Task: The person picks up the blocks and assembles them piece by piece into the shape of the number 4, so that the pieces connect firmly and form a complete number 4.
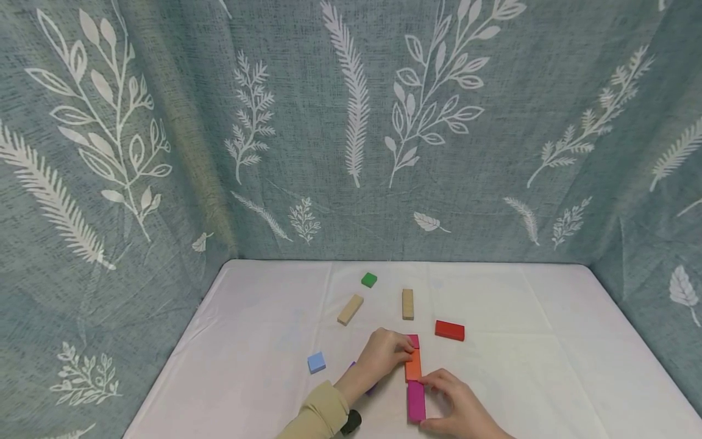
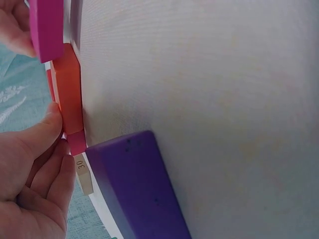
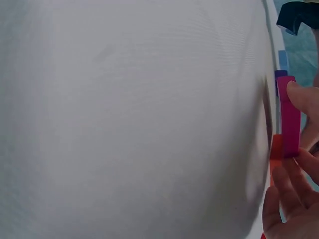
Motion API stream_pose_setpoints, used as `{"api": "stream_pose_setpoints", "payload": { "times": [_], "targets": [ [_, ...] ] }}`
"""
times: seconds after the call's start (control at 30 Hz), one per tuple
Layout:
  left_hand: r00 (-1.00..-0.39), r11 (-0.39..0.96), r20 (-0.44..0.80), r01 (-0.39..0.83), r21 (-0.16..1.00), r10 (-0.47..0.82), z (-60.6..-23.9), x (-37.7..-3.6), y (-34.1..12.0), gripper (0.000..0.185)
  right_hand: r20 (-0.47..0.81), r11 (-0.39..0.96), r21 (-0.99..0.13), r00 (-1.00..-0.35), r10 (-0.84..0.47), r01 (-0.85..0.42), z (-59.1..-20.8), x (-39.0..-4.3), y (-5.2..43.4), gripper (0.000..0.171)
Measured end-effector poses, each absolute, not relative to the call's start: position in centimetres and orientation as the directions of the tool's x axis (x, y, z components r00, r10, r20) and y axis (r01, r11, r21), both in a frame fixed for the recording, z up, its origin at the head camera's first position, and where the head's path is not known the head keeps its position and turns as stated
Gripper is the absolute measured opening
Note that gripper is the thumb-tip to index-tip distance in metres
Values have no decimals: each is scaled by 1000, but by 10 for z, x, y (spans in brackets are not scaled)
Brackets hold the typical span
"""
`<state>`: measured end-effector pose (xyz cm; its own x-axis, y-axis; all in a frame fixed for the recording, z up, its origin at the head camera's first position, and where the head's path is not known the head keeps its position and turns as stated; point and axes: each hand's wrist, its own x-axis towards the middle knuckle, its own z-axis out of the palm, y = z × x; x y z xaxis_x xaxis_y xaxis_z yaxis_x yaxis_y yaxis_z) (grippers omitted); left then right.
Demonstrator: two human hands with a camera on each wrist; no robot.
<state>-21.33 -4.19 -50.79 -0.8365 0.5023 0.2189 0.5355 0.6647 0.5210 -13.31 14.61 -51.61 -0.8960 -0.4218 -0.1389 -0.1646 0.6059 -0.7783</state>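
A row of blocks lies on the white table (image 1: pixel 263 341): a small pink block (image 1: pixel 414 340), an orange block (image 1: pixel 413 366) and a long magenta block (image 1: pixel 416 400), end to end. My left hand (image 1: pixel 407 352) has curled fingers and pinches the orange block (image 2: pixel 67 94) where it meets the pink block (image 2: pixel 76 142). My right hand (image 1: pixel 431 385) grips the magenta block (image 3: pixel 289 117) between thumb and fingers, its end against the orange block (image 3: pixel 275 147). A purple block (image 2: pixel 134 189) lies under my left wrist, mostly hidden in the head view.
A light blue cube (image 1: pixel 316 362) sits left of my left hand. Beyond the row lie a red block (image 1: pixel 450 330), two plain wooden blocks (image 1: pixel 350 309) (image 1: pixel 407 303) and a green cube (image 1: pixel 369 280). Leaf-patterned teal cloth (image 1: pixel 351 122) walls in the table on three sides.
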Motion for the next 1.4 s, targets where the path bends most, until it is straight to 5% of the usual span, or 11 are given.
{"api": "stream_pose_setpoints", "payload": {
  "times": [1.4],
  "targets": [
    [-844,682,202,524,509,497,-507,-213,-40,9,-167,630,-772,-928,-334,-88,-527,-130,141,70]
  ]
}}
